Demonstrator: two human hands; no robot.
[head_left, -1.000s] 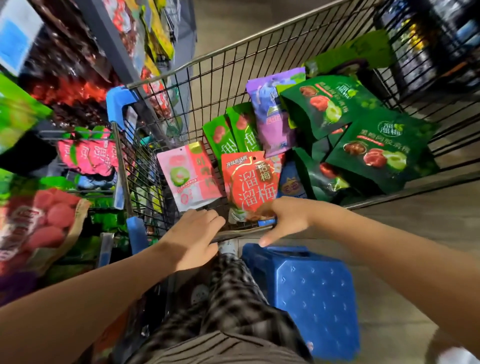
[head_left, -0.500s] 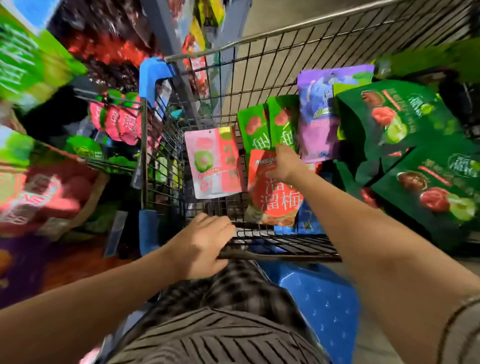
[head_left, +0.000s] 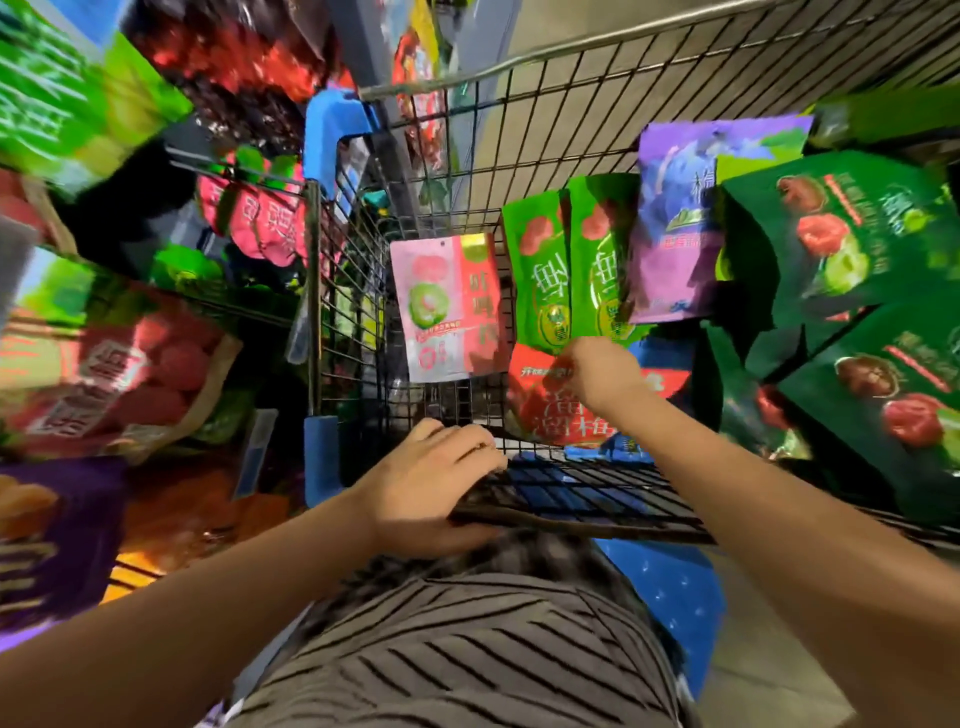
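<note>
The right hand (head_left: 597, 376) has left the edge of the cart (head_left: 519, 135) and gone inside, and now pinches the top of the red bag (head_left: 540, 410) lying in there. The left hand (head_left: 436, 483) still grips the bar (head_left: 597, 526), so lifting seems next

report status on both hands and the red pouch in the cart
Left hand holds the cart rim. Right hand pinches the red pouch at its top edge. Two green pouches lean right behind it.

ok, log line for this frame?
left hand: grips cart rim | right hand: pinches red pouch top
</note>
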